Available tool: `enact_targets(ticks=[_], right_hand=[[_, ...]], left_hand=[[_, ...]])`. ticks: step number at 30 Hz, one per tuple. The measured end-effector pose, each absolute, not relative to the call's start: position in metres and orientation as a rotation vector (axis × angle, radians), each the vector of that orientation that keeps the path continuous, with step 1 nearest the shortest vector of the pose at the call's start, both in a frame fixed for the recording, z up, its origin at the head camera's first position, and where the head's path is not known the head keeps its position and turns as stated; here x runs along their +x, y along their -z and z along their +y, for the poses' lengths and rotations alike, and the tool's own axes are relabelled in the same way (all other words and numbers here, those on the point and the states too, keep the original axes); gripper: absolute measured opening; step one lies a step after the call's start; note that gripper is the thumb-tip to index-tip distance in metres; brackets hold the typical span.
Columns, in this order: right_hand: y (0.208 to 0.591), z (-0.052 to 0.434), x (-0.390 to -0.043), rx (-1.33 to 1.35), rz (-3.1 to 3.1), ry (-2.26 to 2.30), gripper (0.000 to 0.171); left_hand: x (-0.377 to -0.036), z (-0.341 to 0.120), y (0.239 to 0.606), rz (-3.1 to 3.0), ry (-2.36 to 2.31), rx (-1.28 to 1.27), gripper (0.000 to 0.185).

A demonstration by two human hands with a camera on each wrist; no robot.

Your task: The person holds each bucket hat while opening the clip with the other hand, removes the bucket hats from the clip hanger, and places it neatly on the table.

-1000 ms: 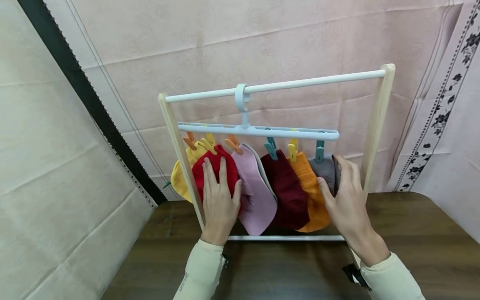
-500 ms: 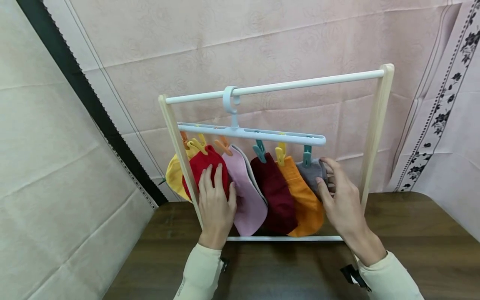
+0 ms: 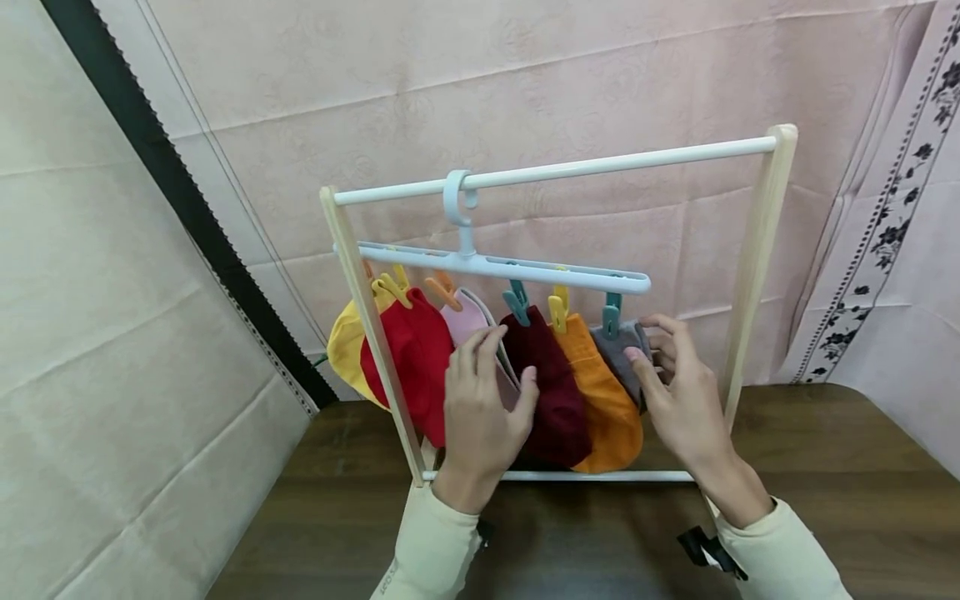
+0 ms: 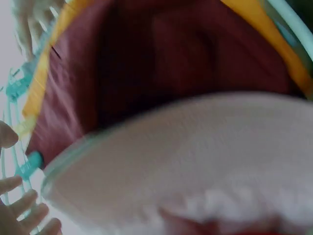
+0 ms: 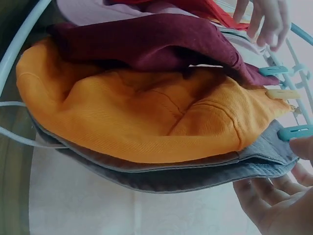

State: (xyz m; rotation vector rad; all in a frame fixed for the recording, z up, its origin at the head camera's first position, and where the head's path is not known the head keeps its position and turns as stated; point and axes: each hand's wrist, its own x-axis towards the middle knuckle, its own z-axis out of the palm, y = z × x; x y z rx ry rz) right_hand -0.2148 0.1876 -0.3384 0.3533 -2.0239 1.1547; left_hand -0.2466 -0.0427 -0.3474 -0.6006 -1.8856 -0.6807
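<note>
A pale blue hanger [image 3: 525,269] hooks over the rack's top rail, with cloth caps clipped along it. From left to right hang a yellow cap [image 3: 345,350], a red cap [image 3: 416,358], a pink cap [image 3: 462,315], a maroon cap [image 3: 551,417], an orange cap [image 3: 606,412] and a grey cap [image 3: 618,354]. My left hand [image 3: 480,433] is before the pink cap, covering much of it, fingers extended; contact is unclear. At the grey cap's outer edge, my right hand [image 3: 686,412] touches the cloth, thumb in front and fingers behind [image 5: 266,193].
The white rack has a top rail [image 3: 600,167], a bottom rail [image 3: 592,477] and pale side posts [image 3: 757,258]. Teal clothespins [image 3: 611,317], yellow and orange ones hold the caps. A brown wooden table [image 3: 585,542] lies below, with pale cloth [image 3: 600,75] behind.
The hanger with its caps has slid left along the rail. My left hand has moved right from the red cap to the pink one. My right hand stays by the grey cap.
</note>
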Motion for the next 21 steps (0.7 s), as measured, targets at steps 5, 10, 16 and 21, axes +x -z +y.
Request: enact_targets(ticks=[5, 10, 16, 21], right_hand=[[0.343, 0.183, -0.214, 0.342, -2.05, -1.152, 0.033], [0.348, 0.18, -0.213, 0.349, -2.042, -1.16, 0.025], [0.349, 0.183, -0.215, 0.352, -2.036, -1.15, 0.02], [0.349, 0.185, -0.216, 0.366, -2.047, -1.167, 0.018]], left_hand=[[-0.238, -0.022, 0.348, -1.959, 0.667, -0.525, 0.079], [-0.232, 0.001, 0.353, -1.929, 0.601, -0.534, 0.087], [-0.228, 0.024, 0.348, -1.845, 0.642, -0.623, 0.074], [-0.228, 0.035, 0.34, -1.817, 0.741, -0.693, 0.064]])
